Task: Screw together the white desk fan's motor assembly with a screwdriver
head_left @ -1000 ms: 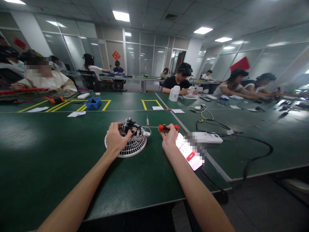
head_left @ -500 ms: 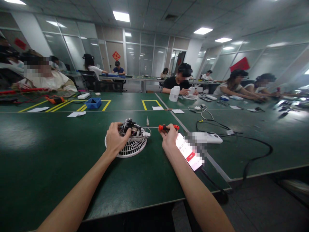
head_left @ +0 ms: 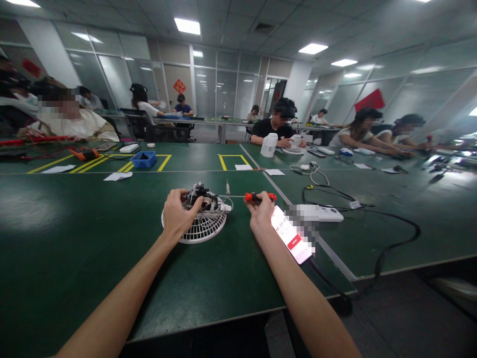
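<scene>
A round white fan grille (head_left: 203, 229) lies on the green table (head_left: 208, 288), with a black motor assembly (head_left: 201, 193) and white wires on top of it. My left hand (head_left: 178, 211) grips the motor assembly from the left, thumb on its near side. My right hand (head_left: 262, 213) is closed around a red and black screwdriver (head_left: 254, 197), held level. Its thin shaft points left to the right side of the assembly; whether the tip touches a screw is too small to tell. A small pointed tool (head_left: 228, 187) lies just behind the shaft.
A lit phone (head_left: 294, 241) lies beside my right wrist, near a white power strip (head_left: 328, 213) and black cables. Further back are a blue bin (head_left: 144, 159) and paper slips. Across the table a person (head_left: 276, 124) handles white fan parts.
Both hands, the screwdriver and the motor assembly look the same as before. In the background at the left, a seated person's hand has risen.
</scene>
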### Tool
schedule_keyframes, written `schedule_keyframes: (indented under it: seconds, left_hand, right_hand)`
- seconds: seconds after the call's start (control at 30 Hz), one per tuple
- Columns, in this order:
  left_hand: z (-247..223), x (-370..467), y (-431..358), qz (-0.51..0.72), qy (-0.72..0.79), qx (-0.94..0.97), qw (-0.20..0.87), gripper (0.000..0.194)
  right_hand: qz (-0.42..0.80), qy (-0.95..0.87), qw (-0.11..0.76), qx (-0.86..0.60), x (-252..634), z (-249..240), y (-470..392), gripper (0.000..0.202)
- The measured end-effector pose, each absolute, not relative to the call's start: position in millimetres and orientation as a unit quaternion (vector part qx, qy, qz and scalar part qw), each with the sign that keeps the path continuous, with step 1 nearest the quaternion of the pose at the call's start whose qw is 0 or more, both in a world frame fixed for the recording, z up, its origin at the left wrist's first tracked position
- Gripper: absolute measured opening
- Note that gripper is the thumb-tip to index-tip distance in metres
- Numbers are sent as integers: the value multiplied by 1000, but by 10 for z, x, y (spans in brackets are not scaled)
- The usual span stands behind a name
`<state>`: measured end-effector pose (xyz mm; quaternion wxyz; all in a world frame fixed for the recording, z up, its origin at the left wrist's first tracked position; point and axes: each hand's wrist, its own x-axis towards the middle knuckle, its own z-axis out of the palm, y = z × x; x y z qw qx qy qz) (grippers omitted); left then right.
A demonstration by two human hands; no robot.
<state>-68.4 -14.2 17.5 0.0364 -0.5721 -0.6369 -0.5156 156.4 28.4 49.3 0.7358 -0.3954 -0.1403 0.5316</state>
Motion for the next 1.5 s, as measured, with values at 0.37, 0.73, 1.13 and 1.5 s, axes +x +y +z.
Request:
schedule_keyframes:
  seconds: [0.37, 0.73, 1.13, 1.5]
  left_hand:
    - [163, -677, -136, -514, -642, -567, 39, 45]
    - [214, -658, -178, -501, -657, -564, 16, 46]
    - [180, -659, -166, -483, -668, -565, 34, 49]
    - [145, -678, -142, -494, -675, -548, 14, 57]
  right_hand:
    - [530, -142, 737, -395, 1566, 459, 300, 29]
    - [523, -144, 736, -405, 1548, 461, 297, 28]
    - [527, -146, 737, -397, 1554, 455, 292, 28]
    - [536, -175, 732, -382, 1504, 401, 284, 27]
